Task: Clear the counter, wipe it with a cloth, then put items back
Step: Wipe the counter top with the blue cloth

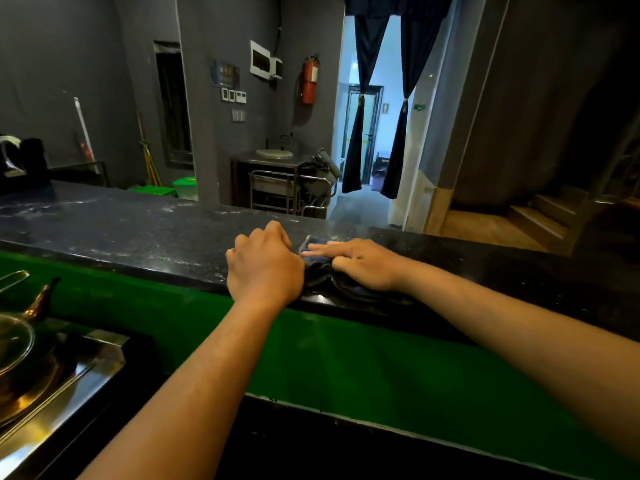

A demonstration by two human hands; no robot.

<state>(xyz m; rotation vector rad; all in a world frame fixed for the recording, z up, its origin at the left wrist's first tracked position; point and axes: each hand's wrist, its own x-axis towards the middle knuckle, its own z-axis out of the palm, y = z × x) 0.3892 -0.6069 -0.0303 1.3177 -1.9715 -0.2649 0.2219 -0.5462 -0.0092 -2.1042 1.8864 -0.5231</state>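
Head view. Right hand [360,263] lies palm down on a dark cloth [320,268], its fingers [320,249] straight and flat, pressing the cloth onto the black counter [138,223]. The cloth sits near the counter's near edge, between the two hands; a bluish corner shows beyond the fingertips, while the rest is bunched and partly covered by the right palm, so its full outline is hard to make out. Left hand [265,261] rests just beside the cloth with fingers curled under, knuckles up; its fingertips are hidden behind the hand, and whether they pinch the cloth's left edge or merely close on nothing cannot be told. Both forearms reach in from the lower edge of the view over a green panel [346,358] below the counter. At the lower left, a brass-coloured kettle [20,327] on a shiny tray [69,386] is cut off by the frame. A dark object at the counter's far left is too dim to identify. Pale streaks mark the counter's surface.
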